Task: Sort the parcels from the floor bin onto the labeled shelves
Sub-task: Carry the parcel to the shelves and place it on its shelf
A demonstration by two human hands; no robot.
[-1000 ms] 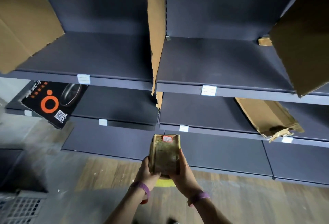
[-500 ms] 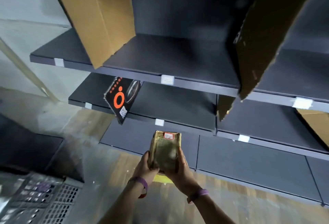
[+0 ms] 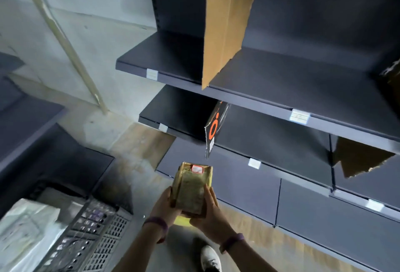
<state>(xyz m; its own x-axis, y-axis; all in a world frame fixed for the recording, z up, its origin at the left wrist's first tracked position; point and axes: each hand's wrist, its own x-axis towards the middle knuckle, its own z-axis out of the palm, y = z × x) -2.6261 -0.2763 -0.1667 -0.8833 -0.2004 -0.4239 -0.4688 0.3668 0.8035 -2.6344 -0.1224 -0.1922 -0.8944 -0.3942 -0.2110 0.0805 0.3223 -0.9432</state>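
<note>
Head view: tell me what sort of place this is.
Probably a stockroom or parcel-sorting area: dark metal shelves with white label tags, cardboard dividers, and a mesh bin of parcels on the floor.

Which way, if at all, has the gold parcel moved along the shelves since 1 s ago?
Yes, leftward. The parcel was well right of the black box with the orange ring; now it sits just below it, slightly left.

Two hands, the left hand (image 3: 165, 203) and right hand (image 3: 213, 214), are holding one gold-brown parcel (image 3: 191, 189). One floor bin (image 3: 104, 239) is carrying one white bag (image 3: 26, 228). Three cardboard sheets (image 3: 225, 29) and one black box (image 3: 213, 129) are standing on the shelves (image 3: 281, 72). Five white labels (image 3: 152, 74) are lining two shelves' front edges. Two purple wristbands (image 3: 155, 222) and one white shoe (image 3: 210, 258) are showing.
</note>
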